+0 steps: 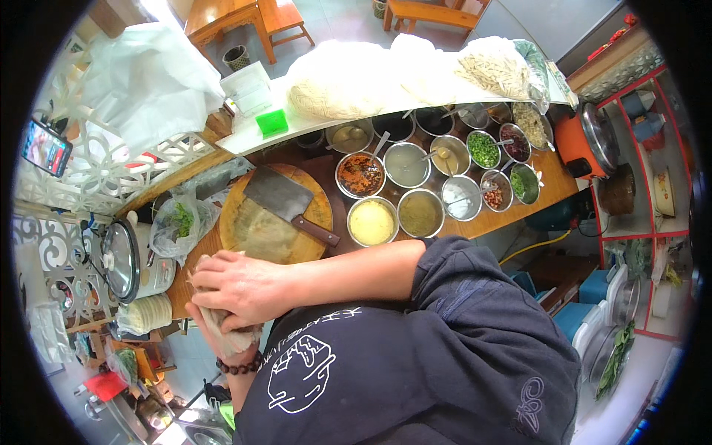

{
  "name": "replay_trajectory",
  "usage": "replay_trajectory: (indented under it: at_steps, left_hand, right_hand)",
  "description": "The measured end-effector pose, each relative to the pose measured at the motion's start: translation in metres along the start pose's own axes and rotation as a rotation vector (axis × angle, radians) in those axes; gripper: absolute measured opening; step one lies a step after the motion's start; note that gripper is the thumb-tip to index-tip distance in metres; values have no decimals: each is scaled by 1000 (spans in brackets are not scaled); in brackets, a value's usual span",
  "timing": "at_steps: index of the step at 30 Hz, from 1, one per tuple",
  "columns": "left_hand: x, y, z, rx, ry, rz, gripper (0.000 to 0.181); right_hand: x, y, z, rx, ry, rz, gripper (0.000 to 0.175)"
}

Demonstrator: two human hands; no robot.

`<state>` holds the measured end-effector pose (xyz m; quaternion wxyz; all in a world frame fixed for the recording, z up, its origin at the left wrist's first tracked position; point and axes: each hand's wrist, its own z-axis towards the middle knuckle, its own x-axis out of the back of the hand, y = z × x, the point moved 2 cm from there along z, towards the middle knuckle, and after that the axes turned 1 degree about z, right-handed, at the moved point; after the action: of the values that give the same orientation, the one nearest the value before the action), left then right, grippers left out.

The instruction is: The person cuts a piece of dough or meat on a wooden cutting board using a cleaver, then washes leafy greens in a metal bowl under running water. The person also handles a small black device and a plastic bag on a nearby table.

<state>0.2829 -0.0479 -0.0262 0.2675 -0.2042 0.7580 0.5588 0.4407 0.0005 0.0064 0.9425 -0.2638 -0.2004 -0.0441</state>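
Note:
Both my hands meet at the near left, by the counter's edge. A crumpled greyish cloth (238, 340) is pressed between them. My right hand (242, 286) lies over it from above, fingers curled around it. Beneath is my left hand (201, 324), a dark beaded bracelet on its wrist; the cloth and the right hand hide most of its fingers. Just beyond them a round wooden chopping board (261, 222) rests on the counter. A Chinese cleaver (281, 194) lies flat across the board, its brown handle pointing towards my right forearm.
Metal bowls of condiments, among them chili sauce (360, 174) and chopped scallions (483, 149), crowd the counter's right. Bags of noodles (334, 83) sit on the white shelf behind. At left are a bag of greens (182, 219) and an electric cooker (136, 258); an orange cooker (581, 142) stands far right.

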Motion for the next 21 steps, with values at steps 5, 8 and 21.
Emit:
replay_trajectory:
  at_steps: [5,8,21]
  left_hand:
    - [27,-3,-13,4,-160,63,94]
    - [19,-3,-11,-64,-163,289,101]
    - [-14,52,33,-434,-42,1025,64]
  right_hand:
    - [-16,17,-19,-254,-231,148,31]
    - [-14,29,-11,-429,-143,288,34]
    - [-24,36,-5,-1268,267,1552,25]
